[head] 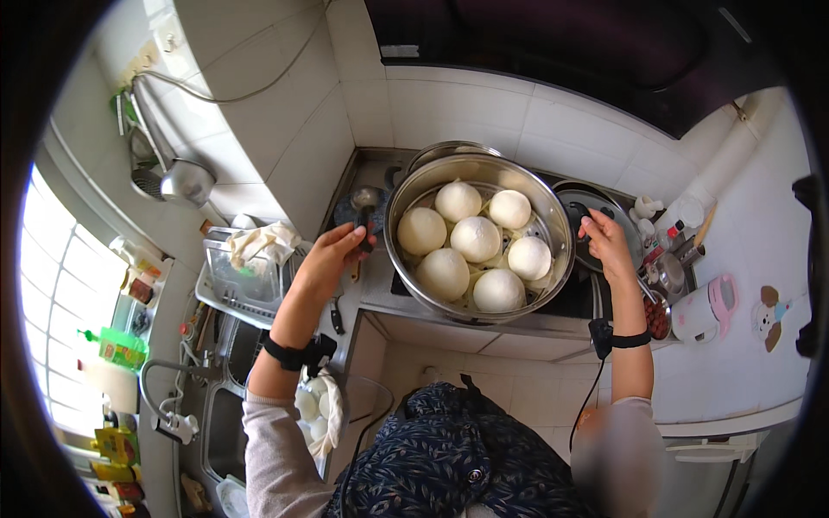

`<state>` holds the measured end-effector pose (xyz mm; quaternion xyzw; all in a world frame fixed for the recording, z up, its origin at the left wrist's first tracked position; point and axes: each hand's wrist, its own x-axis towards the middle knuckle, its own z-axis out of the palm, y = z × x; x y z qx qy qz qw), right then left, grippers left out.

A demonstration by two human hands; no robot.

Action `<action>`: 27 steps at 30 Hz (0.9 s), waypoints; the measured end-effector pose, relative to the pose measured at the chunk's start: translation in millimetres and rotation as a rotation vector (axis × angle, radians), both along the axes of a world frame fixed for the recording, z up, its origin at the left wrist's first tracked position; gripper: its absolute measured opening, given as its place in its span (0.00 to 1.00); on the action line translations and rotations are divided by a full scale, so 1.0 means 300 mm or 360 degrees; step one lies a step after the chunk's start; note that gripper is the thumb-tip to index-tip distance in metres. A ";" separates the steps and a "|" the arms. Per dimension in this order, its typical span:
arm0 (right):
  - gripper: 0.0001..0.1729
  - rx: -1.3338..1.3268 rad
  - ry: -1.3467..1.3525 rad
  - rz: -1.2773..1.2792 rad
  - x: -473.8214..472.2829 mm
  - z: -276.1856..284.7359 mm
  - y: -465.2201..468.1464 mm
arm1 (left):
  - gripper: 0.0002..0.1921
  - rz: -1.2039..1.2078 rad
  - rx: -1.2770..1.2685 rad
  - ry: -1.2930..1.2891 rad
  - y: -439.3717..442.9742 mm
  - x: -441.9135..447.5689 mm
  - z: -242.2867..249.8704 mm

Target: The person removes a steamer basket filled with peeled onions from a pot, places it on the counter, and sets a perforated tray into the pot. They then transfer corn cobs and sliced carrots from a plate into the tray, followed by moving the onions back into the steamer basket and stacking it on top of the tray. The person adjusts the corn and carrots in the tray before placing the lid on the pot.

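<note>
A round stainless steel steamer tier (414, 188) is held in front of me, its near side reaching past the counter's front edge. Inside it, several round white buns (476, 239) sit apart on a pale cloth liner. My left hand (333, 256) grips the black handle (367, 223) on the tier's left. On the opposite side, my right hand (607, 246) has its fingers around the right black handle (578, 210). Behind the tier, partly hidden by it, shows the rim of a metal pot (456, 146) on the stove.
A lidded frying pan (586, 256) lies to the right, near bottles and a pink-handled kettle (706, 311). Leftward are a metal ladle (364, 196), a knife (337, 316), a dish rack (236, 307) and a sink (223, 427). Cloth-lined dough balls (309, 405) are by my left forearm.
</note>
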<state>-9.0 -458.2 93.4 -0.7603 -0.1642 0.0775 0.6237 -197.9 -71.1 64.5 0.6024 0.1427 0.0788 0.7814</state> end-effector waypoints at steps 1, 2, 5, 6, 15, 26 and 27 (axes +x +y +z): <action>0.13 0.0007 -0.0012 -0.0002 0.060 -0.001 0.017 | 0.13 0.0006 0.0011 -0.0018 0.022 0.073 -0.001; 0.13 0.0014 -0.0005 -0.0017 0.111 -0.006 0.031 | 0.13 -0.0001 0.0035 0.0020 0.045 0.138 -0.003; 0.14 0.0011 0.0002 -0.0020 0.243 -0.046 0.075 | 0.13 0.0038 -0.0051 0.0026 0.104 0.293 -0.020; 0.14 0.0006 0.0009 -0.0021 0.298 -0.050 0.095 | 0.13 0.0006 -0.0048 -0.0009 0.125 0.351 -0.015; 0.16 -0.0136 0.0087 0.0016 0.648 -0.116 0.246 | 0.12 0.0206 -0.0112 0.0128 0.190 0.611 -0.064; 0.20 -0.0224 0.0184 0.0047 0.779 -0.205 0.297 | 0.13 0.0209 -0.0078 0.0210 0.220 0.673 -0.162; 0.21 -0.0217 0.0181 0.0054 0.781 -0.209 0.299 | 0.13 0.0193 -0.0076 0.0214 0.222 0.676 -0.169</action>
